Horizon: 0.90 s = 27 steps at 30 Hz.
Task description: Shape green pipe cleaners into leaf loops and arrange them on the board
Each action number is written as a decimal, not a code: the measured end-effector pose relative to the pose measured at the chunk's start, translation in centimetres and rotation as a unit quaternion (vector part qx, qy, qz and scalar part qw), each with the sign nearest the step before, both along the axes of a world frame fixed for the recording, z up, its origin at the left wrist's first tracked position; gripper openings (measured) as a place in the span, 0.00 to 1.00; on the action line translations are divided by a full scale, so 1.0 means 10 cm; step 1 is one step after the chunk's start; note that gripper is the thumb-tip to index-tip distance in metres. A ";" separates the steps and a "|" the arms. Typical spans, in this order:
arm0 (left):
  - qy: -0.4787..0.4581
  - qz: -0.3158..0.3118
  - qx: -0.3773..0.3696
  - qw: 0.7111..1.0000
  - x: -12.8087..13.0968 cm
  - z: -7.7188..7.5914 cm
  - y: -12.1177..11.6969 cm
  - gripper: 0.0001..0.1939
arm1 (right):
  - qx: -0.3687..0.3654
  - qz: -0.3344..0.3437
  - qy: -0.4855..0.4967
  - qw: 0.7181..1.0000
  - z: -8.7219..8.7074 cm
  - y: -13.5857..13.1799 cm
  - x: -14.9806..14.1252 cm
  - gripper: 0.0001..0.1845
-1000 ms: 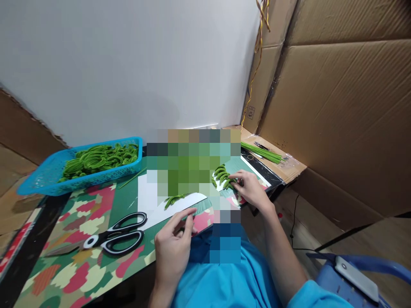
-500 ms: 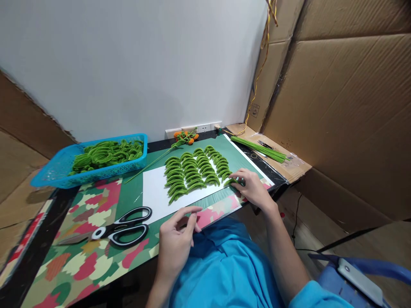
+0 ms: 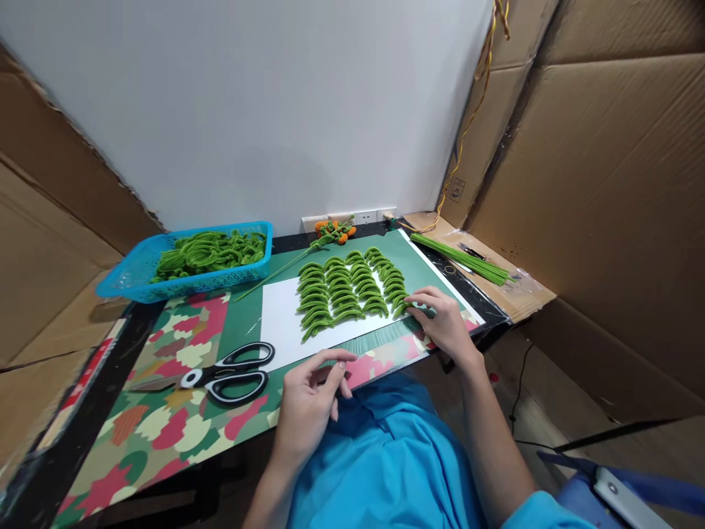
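Several curved, fuzzy green pipe-cleaner pieces (image 3: 344, 300) lie in columns on a white sheet of paper (image 3: 279, 320). At the near end of the rightmost column, my right hand (image 3: 438, 316) pinches one pipe-cleaner piece (image 3: 401, 310) between thumb and fingers, low against the sheet. My left hand (image 3: 313, 397) hovers by the table's front edge, fingers loosely bent and a little apart, with nothing visible in it. To its left, black-and-white scissors (image 3: 214, 377) lie with their blades pointing left.
A blue basket (image 3: 129, 283) of green pipe-cleaner pieces stands at the back left. An orange-and-green pipe-cleaner flower (image 3: 335, 231) with a long stem lies behind the rows. Straight green stems (image 3: 465, 258) rest at right, near cardboard walls (image 3: 606, 169).
My right hand has brought the pipe-cleaner piece in line with the end of the rightmost column. The whole view has shifted slightly. My left hand stays much the same.
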<state>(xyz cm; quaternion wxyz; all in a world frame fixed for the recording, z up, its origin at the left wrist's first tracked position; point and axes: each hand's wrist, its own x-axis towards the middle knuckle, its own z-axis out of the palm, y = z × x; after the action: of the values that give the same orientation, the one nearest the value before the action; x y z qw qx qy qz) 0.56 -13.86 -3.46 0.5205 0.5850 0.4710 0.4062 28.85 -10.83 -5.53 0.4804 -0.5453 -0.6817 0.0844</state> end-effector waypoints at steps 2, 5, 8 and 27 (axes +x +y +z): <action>0.002 -0.003 0.000 1.000 0.00 0.00 0.00 0.19 | 0.003 0.000 0.017 1.000 0.00 -0.02 0.01 0.08; 0.004 0.004 -0.001 1.000 -0.01 -0.03 0.01 0.19 | -0.009 0.006 0.038 0.999 0.01 -0.07 0.00 0.07; 0.007 0.013 -0.002 1.000 -0.01 -0.05 0.03 0.19 | -0.025 0.011 0.042 0.999 0.02 -0.09 -0.02 0.07; -0.059 0.028 0.007 0.998 0.06 -0.04 -0.01 0.24 | -0.051 0.017 0.014 0.998 0.03 -0.10 -0.02 0.15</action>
<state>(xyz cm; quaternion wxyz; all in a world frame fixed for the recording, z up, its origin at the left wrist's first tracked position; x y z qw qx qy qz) 1.20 -13.92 -3.88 0.5322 0.5502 0.4525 0.4575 28.69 -11.84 -5.23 0.4596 -0.5560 -0.6793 0.1350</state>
